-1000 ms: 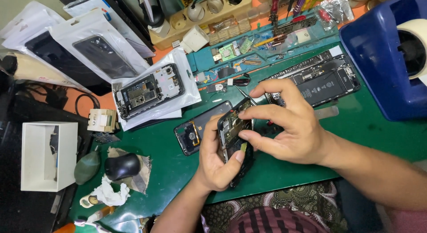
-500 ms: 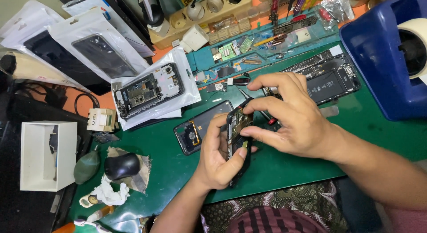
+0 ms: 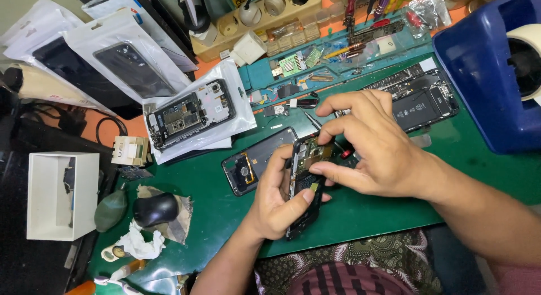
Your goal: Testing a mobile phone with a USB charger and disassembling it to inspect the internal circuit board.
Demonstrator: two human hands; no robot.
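Observation:
My left hand (image 3: 276, 202) grips an opened black phone (image 3: 304, 182) upright over the green mat (image 3: 360, 210), its circuit boards facing me. My right hand (image 3: 369, 143) comes in from the right with fingertips pinched on the phone's upper part; whether it holds a small tool with a red tip (image 3: 345, 154) I cannot tell. A black back cover (image 3: 253, 162) lies flat on the mat just left of the phone.
Another opened phone (image 3: 191, 114) rests on white bags at upper left. A disassembled phone with battery (image 3: 420, 100) lies behind my right hand. A blue tape dispenser (image 3: 490, 69) stands at right, a white box (image 3: 59, 193) and black mouse (image 3: 155, 209) at left, screwdrivers (image 3: 360, 7) at the back.
The phone has tilted slightly more upright in my left hand. My right-hand fingers have shifted a little on its upper part. Nothing else on the bench moved.

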